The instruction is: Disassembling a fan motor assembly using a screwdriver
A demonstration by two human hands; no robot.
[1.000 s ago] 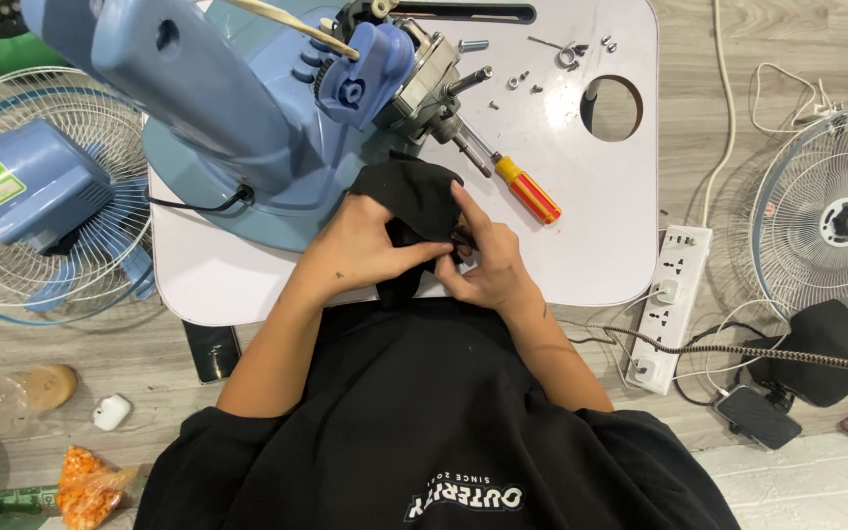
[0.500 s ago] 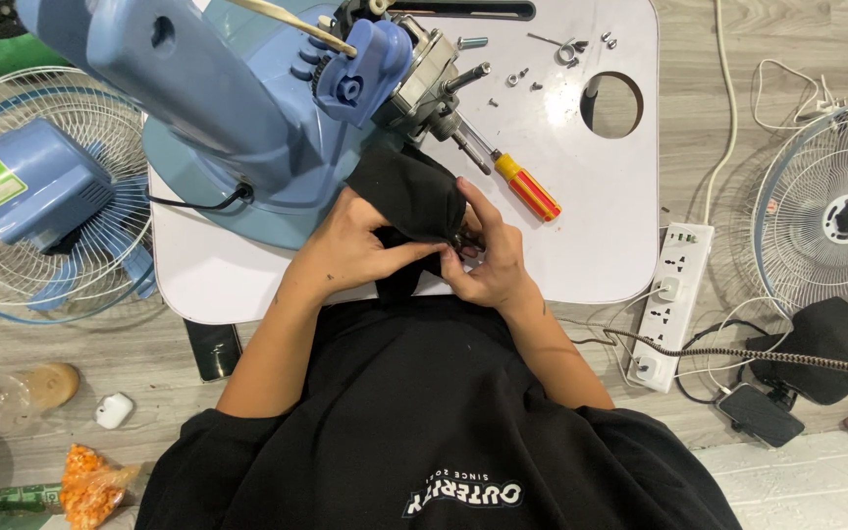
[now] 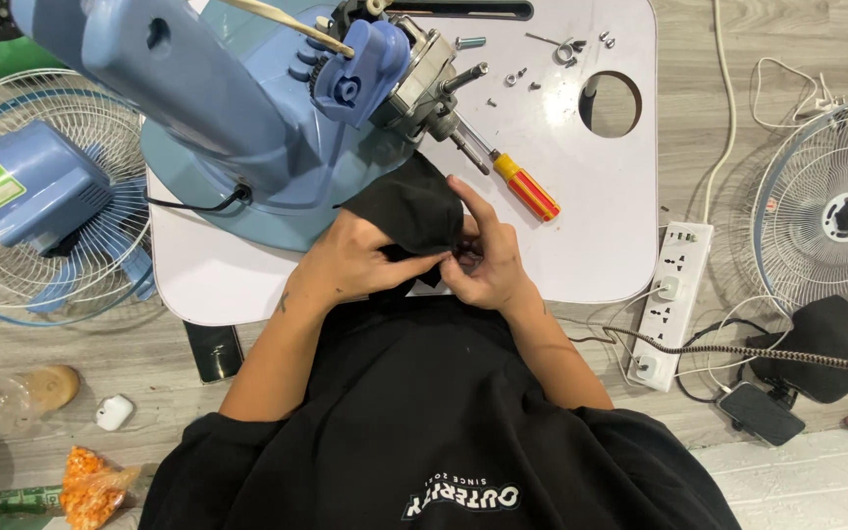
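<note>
My left hand (image 3: 350,263) and my right hand (image 3: 483,257) meet at the near edge of a white table (image 3: 596,196). Both pinch a piece of black cloth (image 3: 412,206) bunched between them, and the right fingers also press a small dark part that I cannot make out. Just beyond the cloth lies a blue fan body (image 3: 238,108) on its side, its motor and bare shaft (image 3: 439,79) pointing right. A screwdriver with a red and yellow handle (image 3: 517,186) lies beside my right hand.
Loose screws and small washers (image 3: 542,54) are scattered near a round hole (image 3: 610,103) in the table. A wire fan guard with a blue part (image 3: 22,196) lies at left, another guard (image 3: 836,216) at right. A white power strip (image 3: 674,294) sits on the floor.
The hands have shifted slightly and regripped the black cloth, pulling it a little nearer. The fan and tools have not moved.
</note>
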